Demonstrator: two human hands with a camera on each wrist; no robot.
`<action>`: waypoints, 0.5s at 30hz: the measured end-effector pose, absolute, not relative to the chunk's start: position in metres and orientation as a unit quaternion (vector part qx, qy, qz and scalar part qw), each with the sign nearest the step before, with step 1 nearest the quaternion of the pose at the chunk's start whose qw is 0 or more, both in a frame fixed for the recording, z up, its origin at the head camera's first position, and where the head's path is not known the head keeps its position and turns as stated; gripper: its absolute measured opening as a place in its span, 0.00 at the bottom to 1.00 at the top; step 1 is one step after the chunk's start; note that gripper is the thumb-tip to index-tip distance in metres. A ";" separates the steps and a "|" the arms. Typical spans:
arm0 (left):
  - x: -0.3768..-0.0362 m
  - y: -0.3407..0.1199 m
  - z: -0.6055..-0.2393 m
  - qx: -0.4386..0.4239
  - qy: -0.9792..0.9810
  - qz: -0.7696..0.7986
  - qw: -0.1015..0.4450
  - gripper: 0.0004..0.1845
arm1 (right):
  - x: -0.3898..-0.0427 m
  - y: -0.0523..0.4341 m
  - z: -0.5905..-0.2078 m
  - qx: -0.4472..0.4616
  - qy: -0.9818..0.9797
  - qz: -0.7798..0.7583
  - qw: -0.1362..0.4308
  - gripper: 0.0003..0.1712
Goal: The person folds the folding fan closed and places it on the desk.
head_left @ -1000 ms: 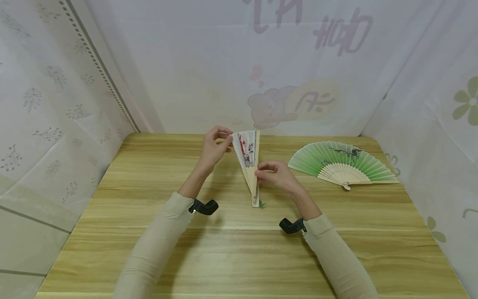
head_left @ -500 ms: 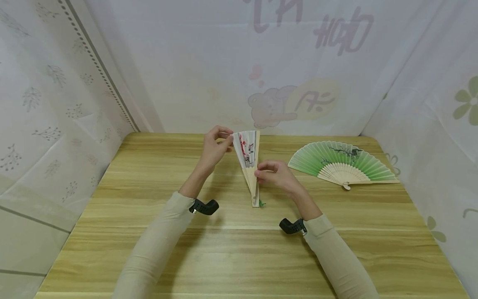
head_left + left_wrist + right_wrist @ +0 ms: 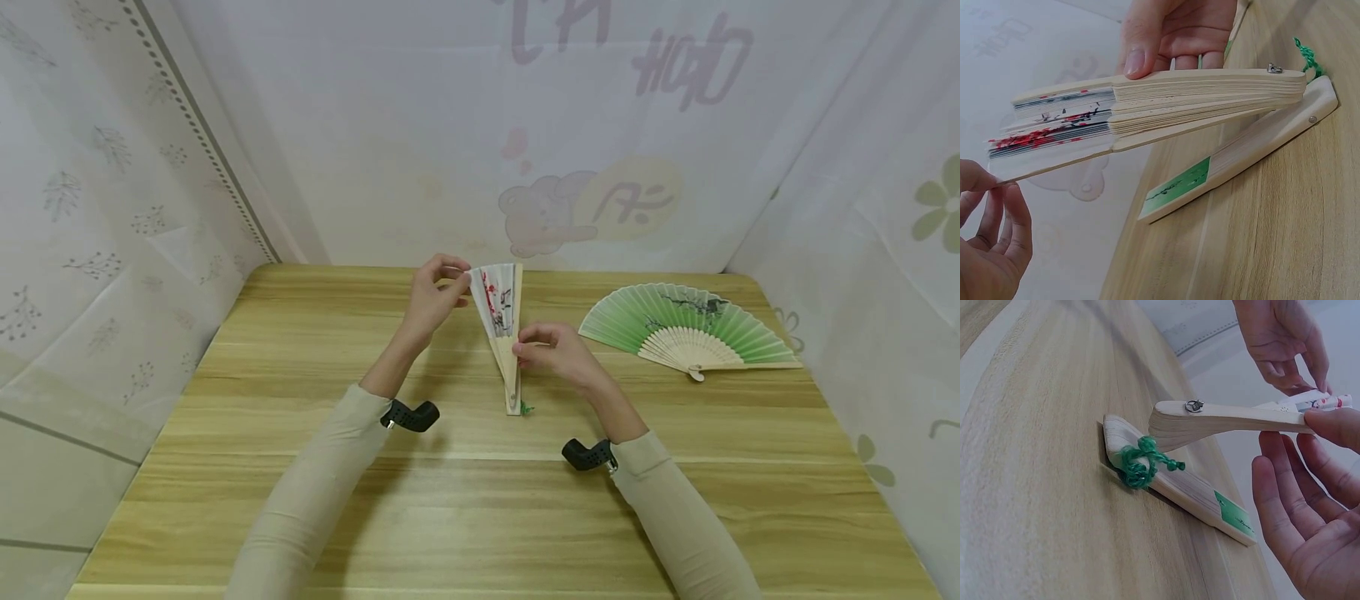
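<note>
Two hands (image 3: 432,300) (image 3: 558,350) barely shift one of three fans (image 3: 497,312) (image 3: 686,325) (image 3: 1254,150)

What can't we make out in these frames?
1. Closed green fan, head view: mostly covered by the white fan.
2. Full print, left wrist view: lost in the white fan's folds.
3. Right hand, left wrist view: fingertips behind the white fan; top edge crops the rest.
</note>
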State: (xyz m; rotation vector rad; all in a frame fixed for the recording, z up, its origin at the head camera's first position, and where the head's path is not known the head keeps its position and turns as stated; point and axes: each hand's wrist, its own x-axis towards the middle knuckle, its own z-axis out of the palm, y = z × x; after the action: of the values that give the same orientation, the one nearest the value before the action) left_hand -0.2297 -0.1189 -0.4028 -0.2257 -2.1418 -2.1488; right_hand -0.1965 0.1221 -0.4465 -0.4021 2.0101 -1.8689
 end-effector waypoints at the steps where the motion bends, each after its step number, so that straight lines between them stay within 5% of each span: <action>1: -0.230 -0.119 -0.403 -0.073 -0.704 -0.705 0.048 0.09 | -0.196 0.122 -0.446 -0.141 0.713 -0.661 0.183 0.10; 15: -0.228 -0.121 -0.405 -0.083 -0.715 -0.694 0.008 0.14 | -0.196 0.122 -0.444 -0.142 0.718 -0.657 0.182 0.11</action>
State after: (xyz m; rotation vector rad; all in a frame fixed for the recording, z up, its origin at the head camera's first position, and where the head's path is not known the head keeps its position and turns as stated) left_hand -0.2278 -0.1212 -0.4050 -0.2579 -2.2336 -2.1698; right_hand -0.1956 0.1217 -0.4441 -0.4002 2.0255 -1.8540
